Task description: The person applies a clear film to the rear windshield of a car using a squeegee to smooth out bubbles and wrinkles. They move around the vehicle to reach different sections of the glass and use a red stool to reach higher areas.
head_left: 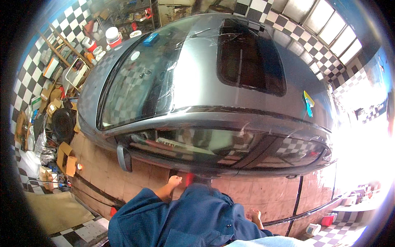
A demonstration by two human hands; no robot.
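Observation:
A dark grey car (pixel 197 66) with a black sunroof (pixel 247 57) fills the view in front of me, its side facing me. My left hand (pixel 175 180) is low beside the car door, fingers curled closed. Right of it shows a blurred red thing (pixel 189 179); whether the hand grips it is unclear. My right hand (pixel 254 215) hangs by my side, its fingers loosely bent and apart, with nothing seen in it. A blue-and-yellow piece (pixel 307 103) lies on the roof's rear part, and a blue block (pixel 151 39) rests near the windshield.
The side mirror (pixel 124 158) sticks out left of my left hand. Cardboard boxes (pixel 66 158), buckets (pixel 113 37) and a black round tub (pixel 63 124) crowd the left wall. Dark hoses or cables cross the floor. A red jug (pixel 328 220) stands at the lower right.

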